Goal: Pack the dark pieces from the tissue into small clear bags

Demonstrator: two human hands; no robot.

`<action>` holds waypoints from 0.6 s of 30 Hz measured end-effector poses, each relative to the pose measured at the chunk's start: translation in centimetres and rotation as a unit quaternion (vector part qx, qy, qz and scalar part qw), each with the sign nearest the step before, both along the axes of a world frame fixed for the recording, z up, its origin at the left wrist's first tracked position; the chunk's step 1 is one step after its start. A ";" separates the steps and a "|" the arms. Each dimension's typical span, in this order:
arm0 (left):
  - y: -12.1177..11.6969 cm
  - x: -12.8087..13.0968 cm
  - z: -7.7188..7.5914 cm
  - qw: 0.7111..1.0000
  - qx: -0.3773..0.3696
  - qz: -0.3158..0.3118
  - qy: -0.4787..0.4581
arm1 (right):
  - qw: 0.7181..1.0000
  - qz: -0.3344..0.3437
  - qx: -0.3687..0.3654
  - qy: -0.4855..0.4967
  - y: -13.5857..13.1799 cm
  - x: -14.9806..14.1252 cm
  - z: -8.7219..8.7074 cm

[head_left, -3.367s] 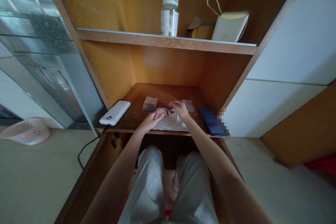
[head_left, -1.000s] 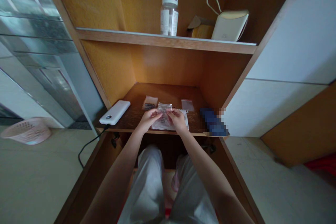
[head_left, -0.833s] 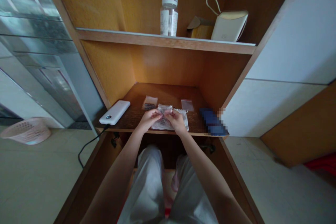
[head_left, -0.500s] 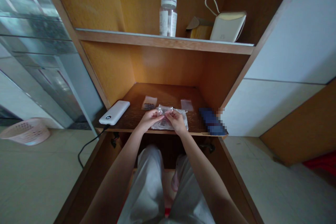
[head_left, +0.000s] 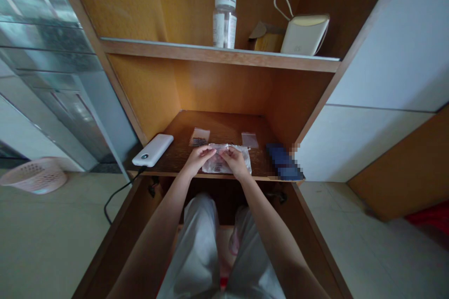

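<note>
My left hand and my right hand pinch the two sides of a small clear zip bag, fingers closed near its upper edge. Dark small pieces show faintly through the plastic; their kind is too small to tell. Beneath the bag lies a crumpled white sheet or tissue, partly covered by my hands. Just behind my left hand sits another small zip bag with several dark, thin screw-like pieces in it. A flat clear zip bag lies behind my right hand.
A white power bank with a black cable stands at the left edge of the board; a dark blue phone lies right. On the upper shelf are a clear bottle, a cardboard box and a cream device. An open drawer surrounds my legs.
Earlier my hands were apart over the white sheet, handling small dark pieces. Both then came to hold the clear zip bag, whose top edge stood up and now is folded or tilted down.
</note>
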State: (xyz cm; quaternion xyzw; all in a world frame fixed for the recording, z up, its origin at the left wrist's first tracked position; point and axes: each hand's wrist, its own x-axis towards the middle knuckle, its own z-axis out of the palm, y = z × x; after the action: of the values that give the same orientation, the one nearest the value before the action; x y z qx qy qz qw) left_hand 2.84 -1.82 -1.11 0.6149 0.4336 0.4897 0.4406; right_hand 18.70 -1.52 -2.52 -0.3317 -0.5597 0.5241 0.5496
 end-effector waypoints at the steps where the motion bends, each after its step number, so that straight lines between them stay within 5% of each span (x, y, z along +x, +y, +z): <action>1: 0.0 0.0 0.1 1.000 -0.003 -0.004 -0.001 | 1.000 -0.004 -0.005 0.000 0.0 0.0 0.0; 18: -0.5 0.2 0.6 1.000 -0.014 -0.004 0.011 | 1.000 0.004 -0.007 -0.021 -0.8 0.0 1.1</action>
State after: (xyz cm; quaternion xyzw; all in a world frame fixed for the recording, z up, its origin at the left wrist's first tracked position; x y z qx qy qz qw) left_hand 3.06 -2.31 -0.46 0.6158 0.4422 0.4754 0.4463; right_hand 18.75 -2.34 -1.43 -0.3442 -0.5689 0.5230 0.5333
